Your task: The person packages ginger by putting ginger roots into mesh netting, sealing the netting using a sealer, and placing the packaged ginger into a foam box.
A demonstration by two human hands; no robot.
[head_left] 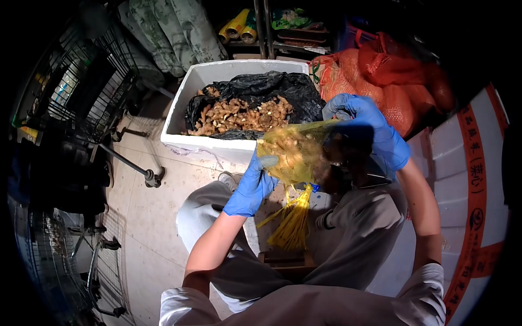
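Note:
A yellow mesh bag (291,155) with pale ginger pieces inside is stretched between both hands. My left hand (253,182), in a blue glove, grips its left side with the thumb across the mesh. My right hand (372,122), also gloved, pinches the bag's upper right end with curled fingers. A dark patch below the right hand hides part of the bag. Below it, between the knees, hangs a bundle of yellow mesh strips (293,220) with a blue tie. Just beyond stands a white foam box (209,143) of loose ginger (239,116) on black plastic (272,83).
Red mesh sacks (375,81) are piled at the back right. White boxes with red printed tape (472,179) stand on the right. On the left are wire carts (89,81) with casters on the tiled floor (138,204). Yellow rolls (239,26) lie on a rear shelf.

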